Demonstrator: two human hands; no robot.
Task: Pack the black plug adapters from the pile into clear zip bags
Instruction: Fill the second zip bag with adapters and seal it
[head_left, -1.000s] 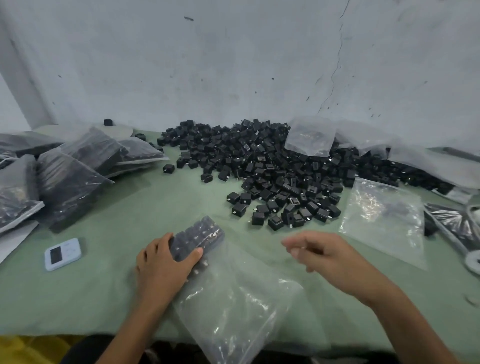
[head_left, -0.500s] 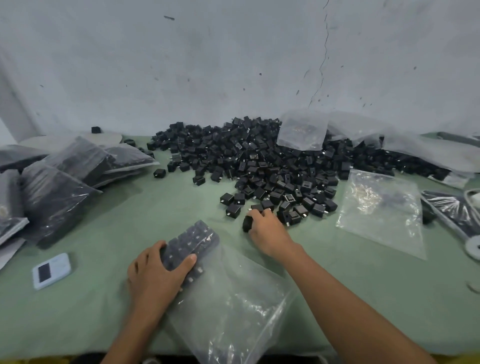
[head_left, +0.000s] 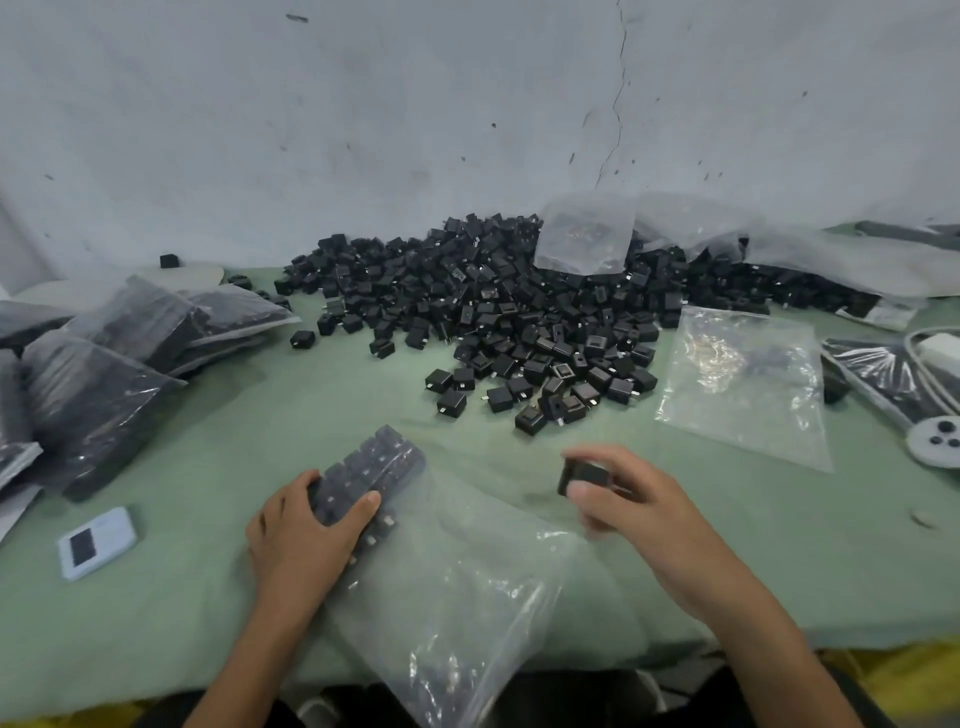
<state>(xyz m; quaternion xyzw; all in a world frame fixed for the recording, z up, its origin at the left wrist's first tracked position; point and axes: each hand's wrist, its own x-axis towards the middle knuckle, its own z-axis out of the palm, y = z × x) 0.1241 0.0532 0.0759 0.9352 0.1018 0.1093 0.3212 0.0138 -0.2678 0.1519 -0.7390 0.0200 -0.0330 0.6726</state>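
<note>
Right hand (head_left: 639, 499) sits near centre-right, thumb and curled fingers pinching one black adapter (head_left: 584, 475) held clear of the green cloth (head_left: 208, 426), just right of the bag. It is slightly blurred, so I cannot tell which way the prongs face. Left hand (head_left: 301, 530) is near left, thumb laid across and fingers curled round the far end of the clear zip bag (head_left: 457, 587), clamping the packed rows (head_left: 374, 467) inside it. The rest of the bag trails slack and crumpled toward the near edge. Pile (head_left: 519, 322) lies far centre, with loose stragglers along its near fringe. Handling, as judged: each adapter is a small rigid plastic block, light, smooth-sided and not fragile. It is best pinched on two opposite flat faces, off the metal prongs, which could snag film. The bag is thin, limp and slippery, so its mouth likely won't hold open unaided, and the rows may shift if the clamp loosens. Filled bags (head_left: 104, 364) are stacked at left; an empty bag (head_left: 743, 384) lies right of the pile.
</note>
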